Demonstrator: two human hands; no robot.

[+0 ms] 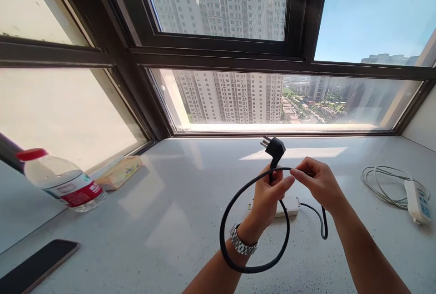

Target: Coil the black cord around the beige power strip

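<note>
From the head camera, a black power cable (235, 212) is bent into one round loop above a pale speckled windowsill counter (163, 221). Its black plug (274, 147) sticks up above the hands, prongs pointing up and left. The left hand (269, 196) is closed around the cable just below the plug, where the loop crosses itself, a metal watch (241, 242) on its wrist. The right hand (318, 180) pinches the cable beside the left fingertips; a short length hangs below it and curls back toward a white power strip (289, 206) lying on the counter behind the hands

Left lie a water bottle (63, 180) and a phone (36, 266); far right, a second white power strip (417, 201) with coiled cord
</note>
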